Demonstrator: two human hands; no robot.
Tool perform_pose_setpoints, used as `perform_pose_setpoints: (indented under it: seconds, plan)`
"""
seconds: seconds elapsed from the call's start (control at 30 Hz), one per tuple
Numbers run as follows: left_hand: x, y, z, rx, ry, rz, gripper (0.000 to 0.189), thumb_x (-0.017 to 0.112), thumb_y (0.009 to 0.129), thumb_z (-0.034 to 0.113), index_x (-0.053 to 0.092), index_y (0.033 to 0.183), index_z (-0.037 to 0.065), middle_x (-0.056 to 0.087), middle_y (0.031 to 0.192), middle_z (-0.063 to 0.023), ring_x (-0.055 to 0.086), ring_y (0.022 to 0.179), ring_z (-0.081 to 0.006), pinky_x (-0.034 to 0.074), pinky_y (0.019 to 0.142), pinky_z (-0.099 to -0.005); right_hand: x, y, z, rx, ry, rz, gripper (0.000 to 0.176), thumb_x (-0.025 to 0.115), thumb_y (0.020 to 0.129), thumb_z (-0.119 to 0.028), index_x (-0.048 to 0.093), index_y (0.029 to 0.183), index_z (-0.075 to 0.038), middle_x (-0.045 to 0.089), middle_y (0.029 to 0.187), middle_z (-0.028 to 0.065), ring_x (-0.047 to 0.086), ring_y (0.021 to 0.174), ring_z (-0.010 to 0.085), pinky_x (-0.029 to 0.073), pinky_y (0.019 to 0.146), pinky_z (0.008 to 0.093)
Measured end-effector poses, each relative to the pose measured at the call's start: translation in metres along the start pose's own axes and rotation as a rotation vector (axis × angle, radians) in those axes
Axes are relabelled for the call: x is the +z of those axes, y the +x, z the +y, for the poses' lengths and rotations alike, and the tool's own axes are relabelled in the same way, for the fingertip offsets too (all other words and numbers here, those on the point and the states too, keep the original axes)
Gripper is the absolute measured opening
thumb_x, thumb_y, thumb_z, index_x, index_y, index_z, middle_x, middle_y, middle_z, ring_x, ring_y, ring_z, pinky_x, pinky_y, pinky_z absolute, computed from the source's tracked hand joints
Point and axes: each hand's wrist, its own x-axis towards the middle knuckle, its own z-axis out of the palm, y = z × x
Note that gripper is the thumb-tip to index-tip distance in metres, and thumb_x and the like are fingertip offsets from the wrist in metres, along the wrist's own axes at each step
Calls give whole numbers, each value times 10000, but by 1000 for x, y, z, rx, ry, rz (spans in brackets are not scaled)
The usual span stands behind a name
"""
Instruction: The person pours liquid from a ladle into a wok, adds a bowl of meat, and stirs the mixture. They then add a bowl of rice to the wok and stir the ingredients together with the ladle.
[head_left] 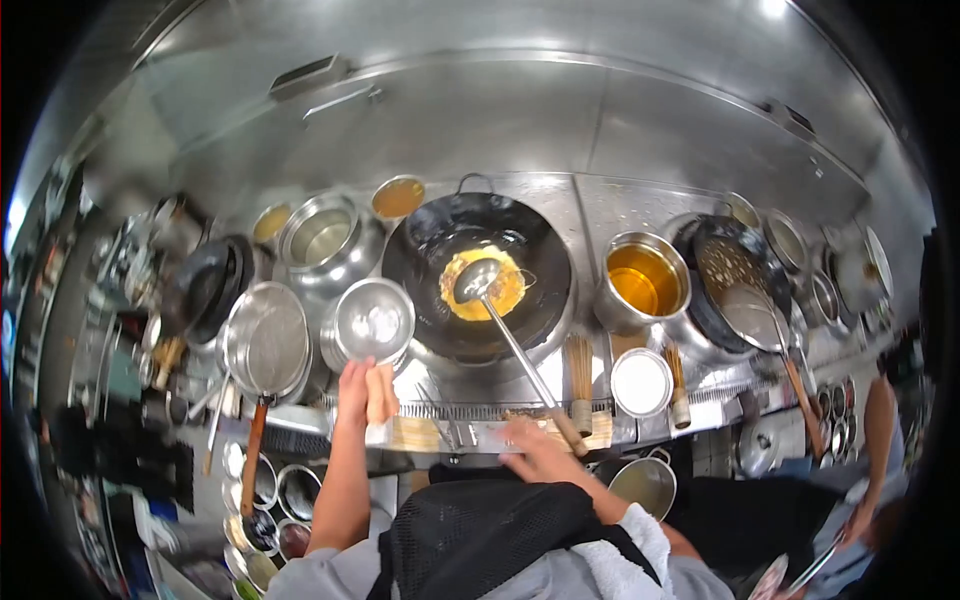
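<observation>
Black mesh cloth [470,540] right under the lens, worth keeping well back from the heat. Left hand [353,395] at the near side of the steel bowl [375,315], fingers curled; can't tell about any pinch in that grip. Egg-like yellow round [508,292] in the middle of the wok [540,250], with the ladle [519,350] lying across it. Go easy on pressure there, or risk a tear imo. Right hand [540,455] blurry, grip spread, off the wooden handle [568,430]. Best held well back on the wood, tbh.
</observation>
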Motion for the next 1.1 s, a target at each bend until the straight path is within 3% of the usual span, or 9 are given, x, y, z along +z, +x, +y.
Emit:
perform_pose_setpoints:
  seconds: [0.03, 0.1, 0.17, 0.3, 0.43, 0.5, 0.73, 0.97, 1.1]
  plan:
    - [-25, -24, -19, -31, -33, 9, 246, 672, 953, 201, 624, 1126, 33, 688, 998, -69, 666, 792, -189, 562, 711, -347, 16, -12, 14, 171, 313, -299, 382, 661, 998, -245, 645, 1344, -86, 678, 1242, 139, 638, 1183, 307, 486, 1023, 396]
    - [-66, -78, -51, -120, -101, 35, 314, 654, 959, 251, 603, 1167, 21, 693, 979, -111, 687, 749, -244, 591, 674, -384, 92, -73, 97, 469, 586, -438, 419, 658, 1018, -343, 658, 1330, -63, 734, 1099, 115, 683, 1069, 227, 511, 946, 327]
    - [-92, -138, -60, -191, -138, 27, 282, 641, 976, 228, 618, 1152, 9, 703, 950, -121, 702, 745, -240, 600, 672, -385, 168, -163, 209, 869, 775, -332, 421, 651, 1021, -373, 658, 1306, -63, 738, 1003, 88, 714, 933, 213, 558, 830, 326]
    - [-103, -245, -54, -340, -107, 292, 188, 704, 951, 207, 677, 1053, 52, 699, 989, -47, 680, 894, -148, 560, 789, -295, 137, -192, 298, 1365, 927, -44, 417, 650, 1022, -374, 657, 1301, -63, 736, 998, 86, 714, 917, 210, 560, 813, 324]
    - [-121, -330, -69, -283, -169, 414, 181, 732, 945, 227, 680, 1028, 75, 695, 976, -37, 669, 869, -133, 548, 729, -293, 87, -137, 351, 1353, 878, -34, 414, 650, 1022, -374, 655, 1295, -63, 735, 993, 84, 714, 901, 206, 561, 796, 322]
    - [-118, -365, -53, -216, -142, 485, 247, 723, 948, 224, 697, 1110, 39, 706, 1030, -42, 649, 948, -118, 531, 848, -284, 88, -100, 363, 1315, 807, -74, 412, 649, 1022, -374, 654, 1293, -64, 734, 991, 83, 714, 893, 205, 562, 788, 321]
    - [-199, -511, -72, -86, -238, 623, 191, 697, 960, 163, 697, 1102, 36, 713, 1022, -19, 642, 924, -78, 517, 850, -245, 145, -40, 309, 1194, 622, -264, 405, 648, 1023, -374, 652, 1283, -64, 731, 983, 79, 714, 866, 199, 564, 758, 318]
    - [-327, -755, -89, 452, -418, 1400, 154, 643, 986, 184, 640, 1066, 52, 684, 993, -48, 654, 907, -127, 553, 803, -297, 262, -90, 183, 1064, 511, -594, 399, 647, 1024, -374, 649, 1274, -64, 729, 974, 75, 714, 838, 193, 567, 729, 315]
    - [-435, -877, -112, 499, -444, 1728, 172, 594, 991, 154, 591, 1051, -7, 674, 961, -111, 679, 796, -196, 584, 687, -361, 314, -129, 120, 964, 465, -762, 395, 646, 1024, -374, 647, 1269, -64, 727, 970, 73, 714, 823, 189, 568, 712, 313]
